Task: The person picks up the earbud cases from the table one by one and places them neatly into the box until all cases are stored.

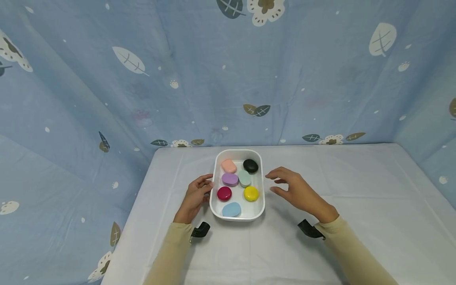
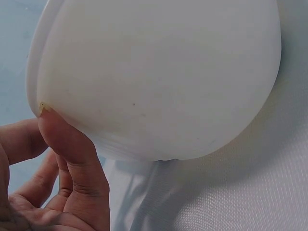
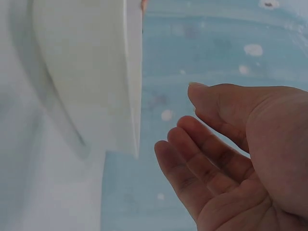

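A white rounded tray [image 1: 236, 219] lies on the table in the head view. Several smooth, soap-like pieces are spread inside: a pink one [image 1: 229, 166], a black oval [image 1: 251, 166], a purple oval [image 1: 230, 179], a pale green one [image 1: 244, 178], a red disc [image 1: 224, 193], a yellow disc [image 1: 251, 193] and a light blue oval [image 1: 231, 209]. My left hand [image 1: 195, 196] touches the tray's left side, its thumb [image 2: 72, 139] against the outer wall below the rim. To the right, my right hand [image 1: 292, 188] hovers apart from the tray, fingers loosely bent around nothing.
White cloth covers the table [image 1: 356, 190], which extends well to the right of the tray. Behind it and along the sides hangs a blue curtain [image 1: 221, 79] with leaf and flower prints. A dark wrist strap piece [image 1: 311, 229] juts from the right sleeve.
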A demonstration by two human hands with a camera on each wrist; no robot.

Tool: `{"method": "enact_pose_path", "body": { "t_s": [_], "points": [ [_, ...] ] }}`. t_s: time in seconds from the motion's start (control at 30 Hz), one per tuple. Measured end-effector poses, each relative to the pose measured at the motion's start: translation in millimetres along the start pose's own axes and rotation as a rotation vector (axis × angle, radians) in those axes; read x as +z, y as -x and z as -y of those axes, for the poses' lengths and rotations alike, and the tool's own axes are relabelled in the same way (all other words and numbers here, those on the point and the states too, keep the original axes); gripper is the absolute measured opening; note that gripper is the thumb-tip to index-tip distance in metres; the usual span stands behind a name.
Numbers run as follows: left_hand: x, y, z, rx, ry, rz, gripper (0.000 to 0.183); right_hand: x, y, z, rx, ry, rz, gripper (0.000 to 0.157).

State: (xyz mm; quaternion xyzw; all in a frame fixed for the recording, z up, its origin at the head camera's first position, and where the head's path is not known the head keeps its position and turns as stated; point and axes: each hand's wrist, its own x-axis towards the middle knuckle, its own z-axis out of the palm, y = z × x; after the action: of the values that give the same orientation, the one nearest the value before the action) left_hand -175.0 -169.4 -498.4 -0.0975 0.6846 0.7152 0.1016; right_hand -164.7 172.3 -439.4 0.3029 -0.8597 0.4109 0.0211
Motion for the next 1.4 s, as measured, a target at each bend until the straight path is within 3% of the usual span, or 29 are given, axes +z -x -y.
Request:
{"method": "enact_pose_path", "body": {
  "t_s": [0.47,0.87,1.4],
  "points": [
    [-0.2,1.0,-0.5,0.001,-0.005,-0.005,0.039,-24.6,25,-24,0.087,0.083,-0.071,0.042],
    [0.6,1.6,-1.6,-0.003,0.001,-0.003,0.039,-32.7,45,-41,0.052,0.123,-0.135,0.043],
    [0.8,1.9,-3.0,-0.014,-0.006,-0.009,0.040,-47.5,61,-59,0.104,0.178,-0.201,0.044]
  ]
}}
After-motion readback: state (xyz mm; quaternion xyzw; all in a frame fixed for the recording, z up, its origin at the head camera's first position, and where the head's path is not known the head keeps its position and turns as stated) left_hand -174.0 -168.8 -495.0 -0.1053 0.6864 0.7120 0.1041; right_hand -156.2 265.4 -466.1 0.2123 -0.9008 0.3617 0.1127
